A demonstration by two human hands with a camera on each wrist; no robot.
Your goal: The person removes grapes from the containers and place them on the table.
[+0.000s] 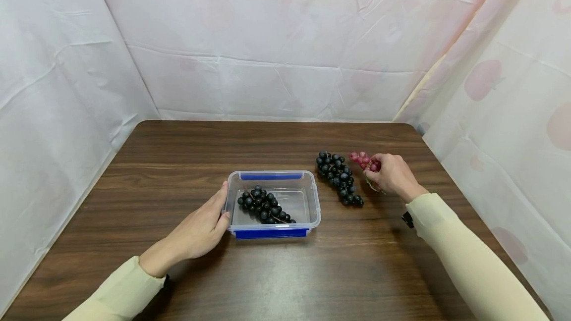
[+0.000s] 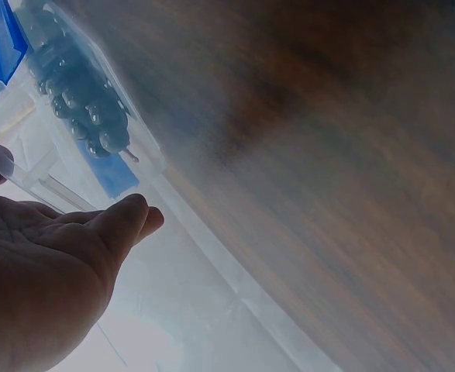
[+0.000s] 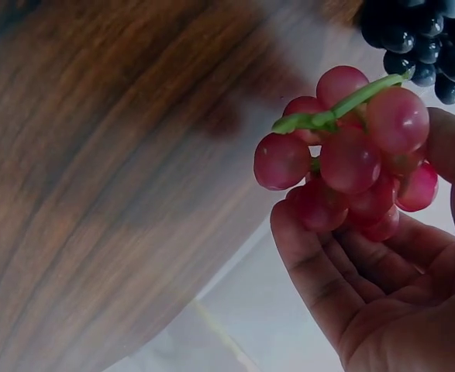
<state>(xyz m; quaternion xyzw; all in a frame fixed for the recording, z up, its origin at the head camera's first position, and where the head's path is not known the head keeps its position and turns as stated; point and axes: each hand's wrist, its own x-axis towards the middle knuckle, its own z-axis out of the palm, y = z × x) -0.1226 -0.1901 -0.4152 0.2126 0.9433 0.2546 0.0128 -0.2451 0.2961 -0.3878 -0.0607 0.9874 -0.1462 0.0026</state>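
In the head view my right hand [image 1: 392,176] holds a small bunch of red grapes [image 1: 363,159] between thumb and fingers. The right wrist view shows these red grapes [image 3: 351,159] close up, with a green stem [image 3: 339,107] on top. My left hand [image 1: 200,229] rests against the left side of a clear plastic box [image 1: 300,202], its fingers fairly straight along the wall. Inside the box lies a bunch of black grapes [image 1: 263,205]. A second bunch of black grapes [image 1: 339,176] lies on the table, between the box and my right hand.
The box has blue clips [image 1: 271,233] along its front and back sides, and its top is uncovered. Brown wood-grain table [image 1: 178,157] extends around everything. White sheets [image 1: 267,43] hang behind the table and at both sides.
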